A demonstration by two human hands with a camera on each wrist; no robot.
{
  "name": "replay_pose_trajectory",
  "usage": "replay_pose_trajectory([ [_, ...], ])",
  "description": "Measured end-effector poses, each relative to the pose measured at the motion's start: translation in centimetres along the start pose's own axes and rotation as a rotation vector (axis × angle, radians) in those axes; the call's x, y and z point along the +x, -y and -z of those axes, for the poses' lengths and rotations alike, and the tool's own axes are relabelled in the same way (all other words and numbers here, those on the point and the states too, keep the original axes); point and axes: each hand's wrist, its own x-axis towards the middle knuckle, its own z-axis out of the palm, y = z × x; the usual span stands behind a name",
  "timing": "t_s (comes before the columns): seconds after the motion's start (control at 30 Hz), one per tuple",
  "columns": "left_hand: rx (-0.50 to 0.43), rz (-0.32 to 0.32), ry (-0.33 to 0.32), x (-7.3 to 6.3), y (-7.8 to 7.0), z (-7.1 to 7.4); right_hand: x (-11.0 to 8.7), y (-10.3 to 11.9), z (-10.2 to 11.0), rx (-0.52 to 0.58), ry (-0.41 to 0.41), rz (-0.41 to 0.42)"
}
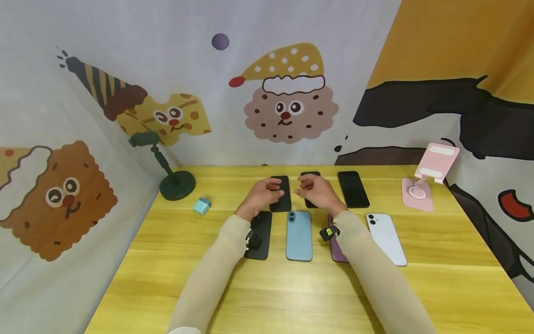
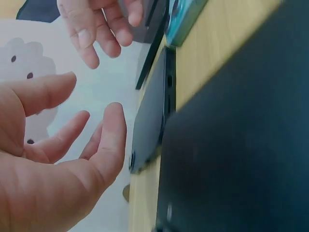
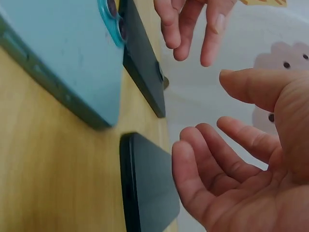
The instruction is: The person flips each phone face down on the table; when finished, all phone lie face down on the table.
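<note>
Both hands hover over the middle of the table, apart from each other, with fingers loosely bent and nothing held. My left hand [image 1: 259, 198] is above a black phone [image 1: 284, 204] in the back row. Above another black phone [image 1: 310, 203], partly covered, is my right hand [image 1: 320, 191]. Closer in lie a dark phone [image 1: 263, 236], partly hidden by the left wrist, and a light blue phone [image 1: 299, 239] with its cameras up. A purple phone [image 1: 339, 253] is mostly hidden beneath the right forearm. In the right wrist view, the curled fingertips [image 3: 183, 154] show no phone between them.
One more black phone [image 1: 353, 189] lies at the back right, with a white phone [image 1: 388, 239] in front of it. A pink phone stand [image 1: 417, 195] is at the far right. On the left are a dark green stand [image 1: 177, 185] and a light blue charger plug [image 1: 202, 206].
</note>
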Motion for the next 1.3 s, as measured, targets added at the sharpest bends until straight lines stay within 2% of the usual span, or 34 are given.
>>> replay_pose_trajectory([
  [0.17,-0.047,0.006,0.054,1.1,-0.1,-2.0,-0.1,-1.2,1.2,0.053,-0.018,-0.031],
  [0.3,-0.059,0.013,0.062,1.8,-0.1,-3.6,-0.4,-2.0,1.6,0.079,-0.021,-0.05],
  [0.43,-0.027,0.039,0.066,2.0,-0.2,-4.9,-0.9,-2.5,1.8,0.063,-0.059,-0.053],
  [0.57,0.003,0.062,0.07,2.0,-0.4,-5.4,-1.2,-3.1,2.1,0.041,-0.124,-0.068],
  [0.7,-0.018,0.072,0.097,2.2,-0.6,-5.5,-1.3,-3.6,2.4,0.039,-0.149,-0.105],
  [0.93,-0.168,0.081,0.105,2.7,-0.4,-6.2,-1.2,-4.0,2.6,0.039,-0.044,-0.156],
  [1.13,-0.172,0.103,0.099,2.6,-0.9,-6.5,-1.1,-4.0,2.7,0.071,0.032,-0.172],
  [1.3,-0.201,0.123,0.1,2.7,-1.4,-6.4,-1.2,-4.2,3.4,0.122,0.043,-0.189],
])
